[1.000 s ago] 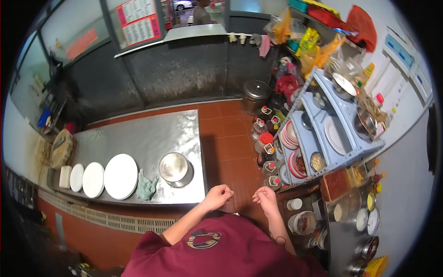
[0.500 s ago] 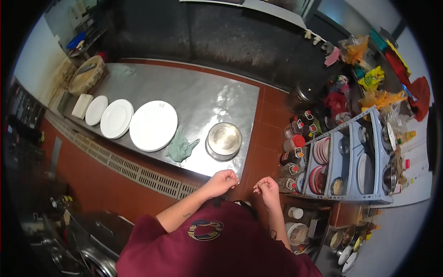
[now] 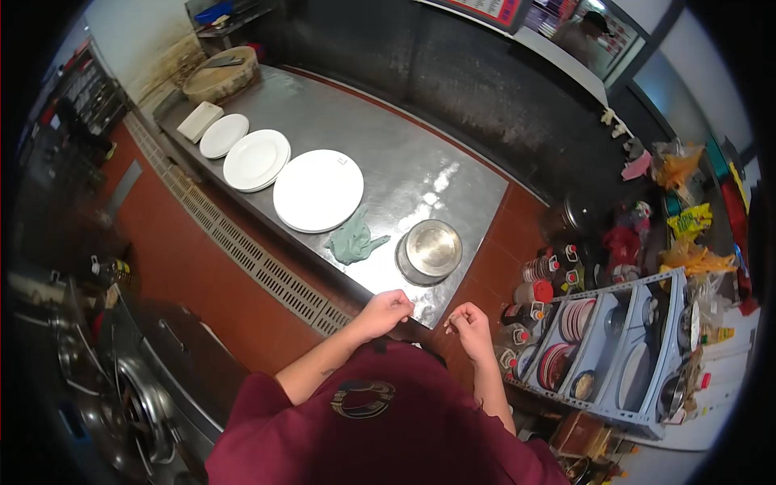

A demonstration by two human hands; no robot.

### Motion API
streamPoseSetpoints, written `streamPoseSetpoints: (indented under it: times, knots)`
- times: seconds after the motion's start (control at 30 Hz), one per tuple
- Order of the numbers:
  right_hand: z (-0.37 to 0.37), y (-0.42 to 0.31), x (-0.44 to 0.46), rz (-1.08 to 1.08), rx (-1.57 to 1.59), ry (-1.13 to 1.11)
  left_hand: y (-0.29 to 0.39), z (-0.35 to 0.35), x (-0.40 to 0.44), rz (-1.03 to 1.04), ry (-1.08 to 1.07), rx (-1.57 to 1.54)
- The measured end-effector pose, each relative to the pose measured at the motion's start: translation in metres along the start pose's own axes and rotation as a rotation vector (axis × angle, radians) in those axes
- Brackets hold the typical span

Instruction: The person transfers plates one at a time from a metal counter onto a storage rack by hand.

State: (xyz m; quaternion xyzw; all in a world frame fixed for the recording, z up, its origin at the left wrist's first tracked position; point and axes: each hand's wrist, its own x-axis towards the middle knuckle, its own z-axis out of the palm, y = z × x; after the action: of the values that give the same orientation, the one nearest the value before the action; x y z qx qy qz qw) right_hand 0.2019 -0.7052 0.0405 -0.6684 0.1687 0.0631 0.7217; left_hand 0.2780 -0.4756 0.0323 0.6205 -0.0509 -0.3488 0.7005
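My left hand [image 3: 386,314] is held in front of my chest at the near edge of the steel table [image 3: 388,153], thumb and fingers pinched together. My right hand [image 3: 470,330] is a short way to its right, also with fingers curled into a pinch. Anything between the fingers of either hand is too small to make out. Nearest to them on the table is a round metal pot [image 3: 431,252], its flat shiny face upward. Left of it lies a crumpled green cloth [image 3: 354,238], close to a large white plate [image 3: 318,191].
Stacked white plates [image 3: 257,159], a smaller plate [image 3: 224,136], a white block [image 3: 200,121] and a round chopping board [image 3: 222,79] line the table's left. A grey shelf [image 3: 616,347] with dishes and several bottles stand right. A floor drain [image 3: 234,242] runs alongside. Another person [image 3: 578,36] appears beyond the window.
My view has turned left, so the table and plates appear shifted to the right and tilted. Both hands stay pinched in front of me with little movement.
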Motion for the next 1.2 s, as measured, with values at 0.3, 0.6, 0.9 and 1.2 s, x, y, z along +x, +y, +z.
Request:
streamPoseSetpoints:
  times: [0.3, 0.6, 0.9, 1.2]
  knots:
    - [-0.007, 0.006, 0.017, 0.044, -0.04, -0.302, -0.034, 0.014, -0.035, 0.059, 0.284, -0.083]
    - [0.008, 0.039, 0.028, 0.135, -0.087, -0.611, -0.054, 0.043, -0.11, 0.02, 0.612, -0.104]
    - [0.038, 0.03, 0.017, 0.151, -0.112, -0.659, -0.068, 0.027, -0.119, 0.076, 0.607, -0.189]
    - [0.115, 0.029, 0.012, 0.124, -0.149, -0.564, -0.066, -0.062, -0.146, 0.123, 0.556, -0.236]
